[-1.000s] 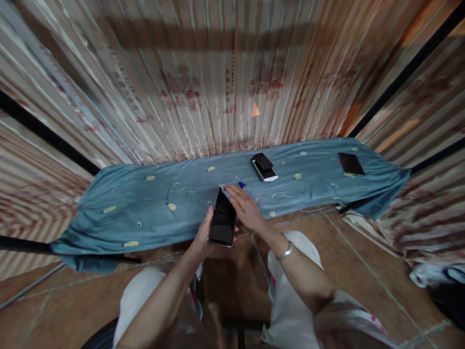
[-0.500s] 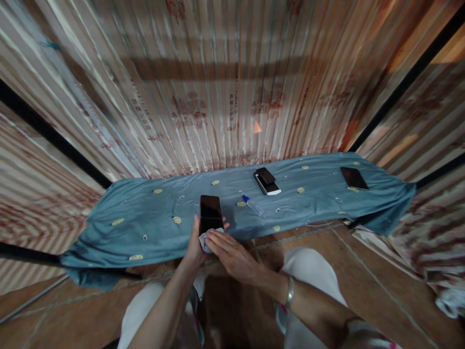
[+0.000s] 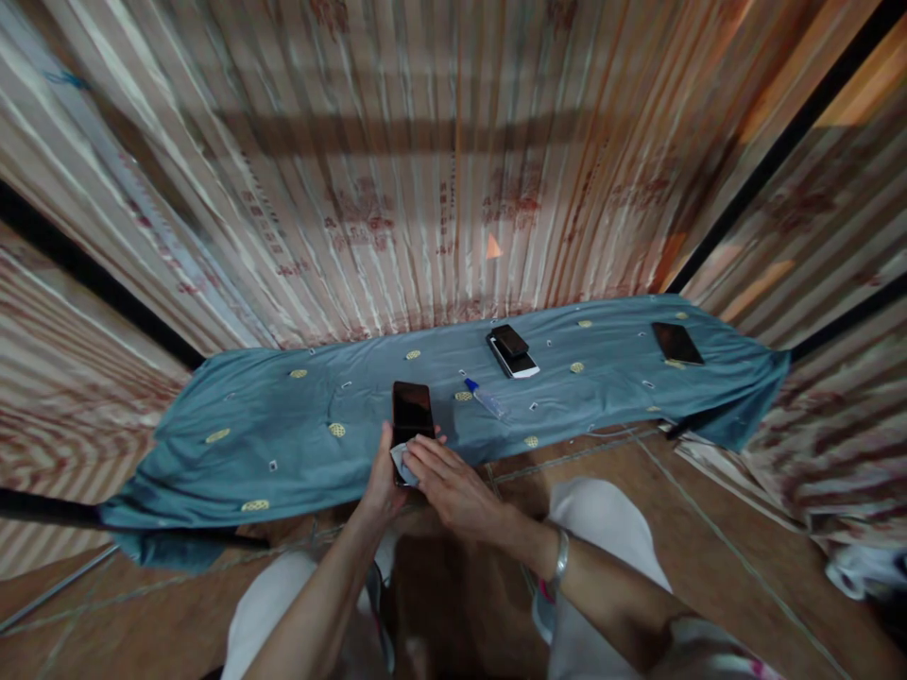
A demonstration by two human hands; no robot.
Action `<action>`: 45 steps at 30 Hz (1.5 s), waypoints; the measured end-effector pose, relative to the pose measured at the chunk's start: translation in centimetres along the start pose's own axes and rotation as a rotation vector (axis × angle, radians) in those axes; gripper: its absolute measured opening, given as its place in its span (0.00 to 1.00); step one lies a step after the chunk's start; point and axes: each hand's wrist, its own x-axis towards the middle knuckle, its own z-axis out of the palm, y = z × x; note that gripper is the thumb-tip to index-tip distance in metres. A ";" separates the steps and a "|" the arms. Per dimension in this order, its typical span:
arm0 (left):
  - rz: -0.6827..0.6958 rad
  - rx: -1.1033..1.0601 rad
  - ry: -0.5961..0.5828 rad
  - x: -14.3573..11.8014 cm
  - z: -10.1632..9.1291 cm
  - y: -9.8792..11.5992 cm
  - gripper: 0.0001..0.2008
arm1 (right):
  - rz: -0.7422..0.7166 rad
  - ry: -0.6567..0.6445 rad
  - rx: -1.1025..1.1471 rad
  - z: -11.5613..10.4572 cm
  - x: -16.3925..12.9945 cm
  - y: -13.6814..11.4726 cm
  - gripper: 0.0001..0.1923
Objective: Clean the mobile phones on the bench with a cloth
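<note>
My left hand (image 3: 384,480) is closed round the lower part of a dark phone (image 3: 412,406), with the thumb along its left edge and fingertips showing at the right. The phone's black, glossy face is turned up towards me. Across its lower half, my right hand (image 3: 453,484) presses a small pale grey cloth (image 3: 402,463) with its fingers together. The cloth is partly hidden under those fingers. Both hands are above the near edge of the blue cloth-covered bench.
On the blue cover (image 3: 283,406) lies a clear bottle with a blue cap (image 3: 485,397). Behind it a dark phone (image 3: 509,340) rests on a white-edged one (image 3: 524,370). A dark tablet-like slab (image 3: 676,343) lies far right. Black poles (image 3: 751,198) and striped curtains (image 3: 425,189) surround the bench.
My right hand has slid the grey cloth slightly up the phone's face, uncovering its bottom edge. My left hand keeps its grip. The whole view has shifted a little.
</note>
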 end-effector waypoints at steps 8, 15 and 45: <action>0.102 0.062 0.116 -0.1 1.1 -1.7 0.24 | 0.141 -0.028 -0.053 -1.5 1.2 1.6 0.29; -0.078 0.140 0.031 -1.2 2.1 -2.4 0.26 | 0.307 0.015 -0.063 -2.6 1.9 4.7 0.28; 0.101 0.003 0.024 -0.5 1.2 -0.6 0.25 | 0.165 0.068 0.090 -1.6 0.9 3.4 0.27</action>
